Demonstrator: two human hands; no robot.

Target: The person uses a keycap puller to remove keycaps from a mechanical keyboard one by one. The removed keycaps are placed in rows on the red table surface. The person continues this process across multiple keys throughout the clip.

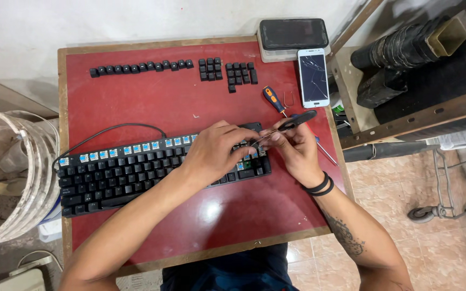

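From the head camera, the right hand [296,152] is closed around a black-handled keycap puller [292,123], whose wire end meets a key at the right end of the black keyboard [136,175]. The left hand [214,153] presses flat on the keys just left of that grip, fingers curled down; whether it pinches anything I cannot tell. Beyond the grip lie a screwdriver [272,99], a white phone [313,77] and rows of loose keycaps [141,67] on the red table [152,108].
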